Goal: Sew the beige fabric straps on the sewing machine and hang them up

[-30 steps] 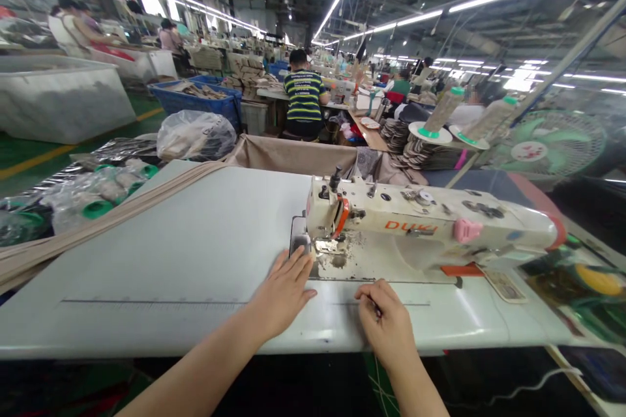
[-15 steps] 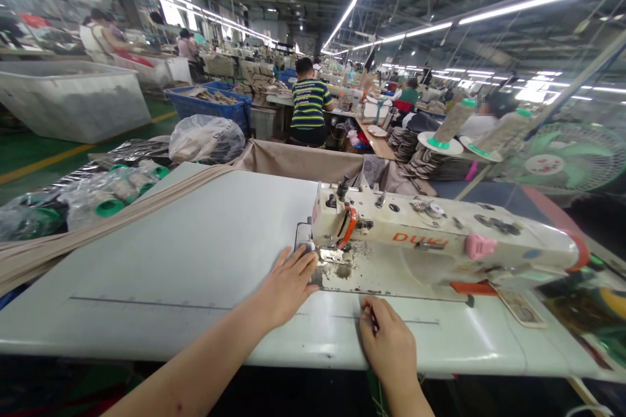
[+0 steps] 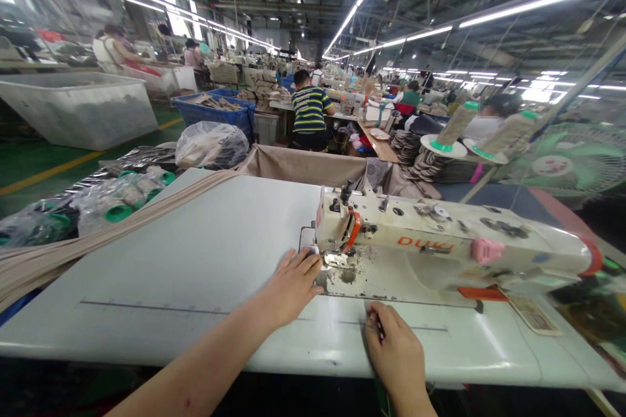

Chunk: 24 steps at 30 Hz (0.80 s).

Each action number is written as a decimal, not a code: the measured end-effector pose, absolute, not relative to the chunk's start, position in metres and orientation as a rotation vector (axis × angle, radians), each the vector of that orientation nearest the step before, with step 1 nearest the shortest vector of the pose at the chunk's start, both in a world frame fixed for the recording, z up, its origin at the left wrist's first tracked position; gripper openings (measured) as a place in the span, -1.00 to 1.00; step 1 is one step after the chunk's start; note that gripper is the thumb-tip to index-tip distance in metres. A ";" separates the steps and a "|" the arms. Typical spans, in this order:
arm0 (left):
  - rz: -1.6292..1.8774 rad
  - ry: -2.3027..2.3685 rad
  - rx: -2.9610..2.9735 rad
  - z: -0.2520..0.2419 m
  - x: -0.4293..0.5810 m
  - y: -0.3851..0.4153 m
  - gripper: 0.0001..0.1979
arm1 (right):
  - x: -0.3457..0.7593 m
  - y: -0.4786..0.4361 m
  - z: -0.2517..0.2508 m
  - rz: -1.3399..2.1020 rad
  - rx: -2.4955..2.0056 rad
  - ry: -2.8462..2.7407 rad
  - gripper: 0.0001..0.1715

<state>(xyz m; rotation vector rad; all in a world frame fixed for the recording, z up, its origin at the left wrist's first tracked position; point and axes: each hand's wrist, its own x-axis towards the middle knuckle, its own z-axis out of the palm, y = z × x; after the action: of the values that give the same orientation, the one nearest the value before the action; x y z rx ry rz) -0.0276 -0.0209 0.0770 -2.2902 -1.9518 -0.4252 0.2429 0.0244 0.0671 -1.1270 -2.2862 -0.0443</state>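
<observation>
Right hand (image 3: 397, 353) grip: fingers curled in, thumb and fingertips pinched shut on a thin dark thing (image 3: 375, 323), too small to tell what it is. The pinch sits on the white surface (image 3: 195, 254) just in front of the sewing machine (image 3: 440, 247), near the front edge. Left hand (image 3: 293, 287) grip: wide open, palm down, flat on the surface, holding nothing. Its fingertips touch the surface right at the needle end of the sewing machine, by the metal plate under the foot. The two hands are near each other but apart.

The sewing machine is cream with orange lettering and a pink knob on its body. A long beige strip (image 3: 98, 229) runs across the surface, away from the needle end of the sewing machine and off the edge. Clear plastic bags (image 3: 122, 195) with green-capped spools lie beyond that strip. Behind the sewing machine are a brown cloth bin (image 3: 303, 166), two thread cones (image 3: 457, 124) on green stands and a green fan (image 3: 572, 159). Farther behind the sewing machine a person in a striped shirt (image 3: 309, 111) sits facing away, with a blue crate (image 3: 215, 112) and a white tub (image 3: 78, 107) off beyond the needle end.
</observation>
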 end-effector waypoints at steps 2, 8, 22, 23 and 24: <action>-0.444 -1.964 -2.307 0.077 -0.029 -0.021 -0.48 | 0.243 0.024 0.067 -0.062 -1.129 -2.287 -0.81; -0.619 -1.979 -2.353 0.080 -0.039 -0.008 -0.63 | 0.242 0.022 0.068 -0.073 -1.135 -2.284 -0.81; -0.768 -1.918 -2.409 0.077 -0.071 0.069 -0.64 | 0.243 0.023 0.053 -0.078 -1.170 -2.239 -0.76; -0.772 -1.919 -2.409 0.077 -0.071 0.068 -0.64 | 0.244 0.023 0.053 -0.076 -1.171 -2.241 -0.76; -0.774 -1.924 -2.408 0.078 -0.072 0.066 -0.63 | 0.244 0.023 0.053 -0.076 -1.172 -2.244 -0.77</action>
<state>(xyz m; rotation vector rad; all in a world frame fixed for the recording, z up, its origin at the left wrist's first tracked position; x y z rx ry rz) -0.0720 0.0664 0.0777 -2.4080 -1.9238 -0.7742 0.2438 0.0233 0.0529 -1.1718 -2.2437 -0.0761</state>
